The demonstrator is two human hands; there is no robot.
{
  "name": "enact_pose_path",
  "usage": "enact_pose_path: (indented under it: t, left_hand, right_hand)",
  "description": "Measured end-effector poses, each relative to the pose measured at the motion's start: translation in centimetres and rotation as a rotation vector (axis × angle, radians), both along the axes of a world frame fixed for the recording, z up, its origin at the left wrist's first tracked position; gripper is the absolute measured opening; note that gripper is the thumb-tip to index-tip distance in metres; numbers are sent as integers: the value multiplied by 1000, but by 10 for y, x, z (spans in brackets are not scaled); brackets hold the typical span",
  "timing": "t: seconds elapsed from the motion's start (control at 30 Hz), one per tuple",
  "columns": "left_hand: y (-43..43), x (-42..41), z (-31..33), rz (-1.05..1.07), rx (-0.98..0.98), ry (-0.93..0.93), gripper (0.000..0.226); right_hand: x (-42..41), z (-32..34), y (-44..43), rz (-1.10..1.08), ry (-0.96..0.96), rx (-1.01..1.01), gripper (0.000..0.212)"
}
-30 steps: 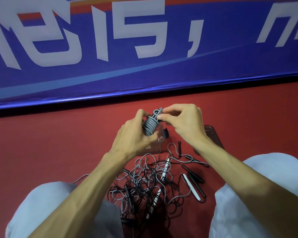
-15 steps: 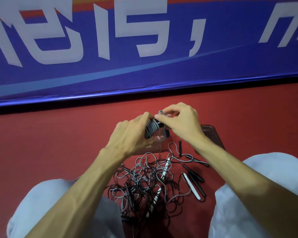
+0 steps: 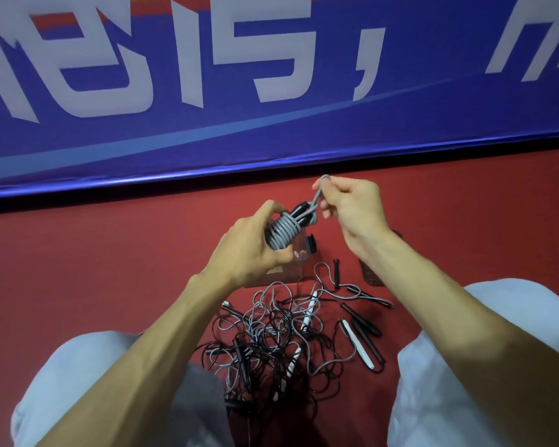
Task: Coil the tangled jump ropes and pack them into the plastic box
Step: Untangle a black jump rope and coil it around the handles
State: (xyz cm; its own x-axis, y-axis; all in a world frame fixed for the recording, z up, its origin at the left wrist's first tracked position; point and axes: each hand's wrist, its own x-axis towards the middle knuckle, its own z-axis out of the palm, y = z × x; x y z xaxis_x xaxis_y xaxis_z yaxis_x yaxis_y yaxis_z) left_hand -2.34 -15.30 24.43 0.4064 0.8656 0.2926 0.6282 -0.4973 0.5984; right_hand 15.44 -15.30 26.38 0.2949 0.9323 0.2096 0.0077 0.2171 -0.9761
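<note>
Gray coiled rope (image 3: 281, 232) is being clutched by left grip (image 3: 249, 253). Its loop end (image 3: 317, 196) is being pinched by right grip (image 3: 352, 208).

Grey coiled rope (image 3: 279, 233) with black handles (image 3: 300, 208); the tangle (image 3: 271, 337) mixes grey and black cords; red floor (image 3: 110, 269); blue banner (image 3: 400, 124) with white lettering.

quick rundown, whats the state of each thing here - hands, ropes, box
left hand, grips the coiled grey rope
coiled grey rope, wound tight around black handles, held off the floor
right hand, pinches a loop of that rope's end, raised above the coil
tangled ropes, knotted heap on the red floor, uncoiled
plastic box, on the floor, partly hidden by the left hand; open or closed unclear
</note>
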Motion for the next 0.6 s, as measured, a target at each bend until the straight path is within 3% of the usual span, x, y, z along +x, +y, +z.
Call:
enact_pose_path:
  t: [0.13, 0.2, 0.43, 0.6]
  left_hand:
    - [-3, 6, 3, -77, -112, -139, 44]
    - [-4, 7, 1, -101, -181, -199, 41]
    - [4, -2, -1, -41, -216, -277, 39]
    - [0, 16, -6, 4, -450, -390, 50]
  right_hand:
    - [11, 7, 7, -79, 583, -127, 23]
    - [14, 5, 7, -80, 690, -151, 19]
    - [12, 1, 5, 159, 607, -107, 20]
    - [8, -6, 5, 188, 442, -72, 15]
